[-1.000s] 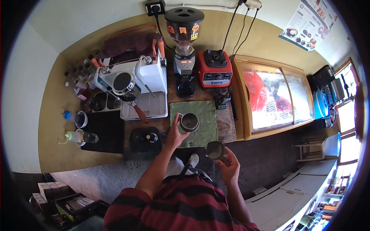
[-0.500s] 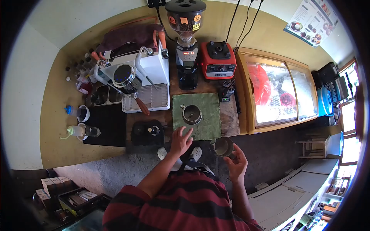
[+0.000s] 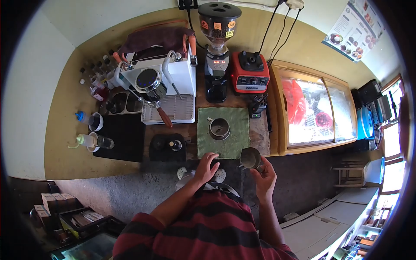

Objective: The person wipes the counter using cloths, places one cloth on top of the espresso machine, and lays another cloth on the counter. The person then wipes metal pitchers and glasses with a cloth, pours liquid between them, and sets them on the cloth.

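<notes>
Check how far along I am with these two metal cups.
Perhaps halfway. Done: the first cup stands on the cloth, no hand on it. In hand: your right hand holds the second cup; your left hand is empty. Left, probably: the second cup, not yet set down.

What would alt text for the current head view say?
A person's right hand holds a metal pitcher; the left hand, holding nothing, is near a green cloth bearing another pitcher, before an espresso machine and grinder.
</notes>
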The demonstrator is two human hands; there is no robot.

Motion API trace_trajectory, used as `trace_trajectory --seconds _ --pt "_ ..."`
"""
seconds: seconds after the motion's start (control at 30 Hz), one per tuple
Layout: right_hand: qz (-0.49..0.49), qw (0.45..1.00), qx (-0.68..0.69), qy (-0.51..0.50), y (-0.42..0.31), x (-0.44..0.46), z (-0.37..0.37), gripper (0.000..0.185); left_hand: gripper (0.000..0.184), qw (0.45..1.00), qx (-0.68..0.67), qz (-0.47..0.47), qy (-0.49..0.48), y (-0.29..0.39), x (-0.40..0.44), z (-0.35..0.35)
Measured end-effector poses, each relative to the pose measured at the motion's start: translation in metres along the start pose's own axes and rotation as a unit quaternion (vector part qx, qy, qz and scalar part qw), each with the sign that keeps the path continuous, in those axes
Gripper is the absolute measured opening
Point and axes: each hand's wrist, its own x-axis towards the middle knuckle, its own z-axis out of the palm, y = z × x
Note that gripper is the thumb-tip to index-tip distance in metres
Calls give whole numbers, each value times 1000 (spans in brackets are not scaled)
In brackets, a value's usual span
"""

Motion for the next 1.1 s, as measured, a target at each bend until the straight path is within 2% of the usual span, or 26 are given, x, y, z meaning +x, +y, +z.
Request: trace_trajectory --seconds 0.07,0.13,0.17,0.3,0.4,0.47,0.57,0.67,0.77,0.87,1.1 --pt "3 1000 -21 -4 0 8 6 57 59 976 -199 -78 -33 13 8 7" --pt "5 999 -32 -9 -4 18 16 56 64 921 -360 -139 -61 29 21 9" --pt "7 999 -39 -12 -7 23 22 56 70 890 -409 -175 -103 38 26 3" --pt "12 995 -99 -29 -22 42 42 55 75 787 -560 -213 -147 57 39 -3" --pt "28 990 -133 -29 -32 53 55 55 75 717 -648 -195 -170 63 48 -12" --pt "31 989 -145 -19 -40 59 66 56 70 691 -671 -199 -183 61 52 -10" --pt "31 987 -155 -21 -33 68 67 55 64 681 -678 -201 -191 63 56 -12" --pt "51 966 -252 -32 -49 70 72 55 63 690 -665 -208 -196 67 60 -16" --pt "36 958 -284 -24 -52 74 78 52 62 665 -688 -216 -194 67 63 -18" --pt "68 950 -302 -37 -61 78 85 55 61 642 -702 -234 -198 63 64 -15" --pt "39 929 -366 -41 -73 77 91 53 62 621 -712 -236 -225 64 66 -13"
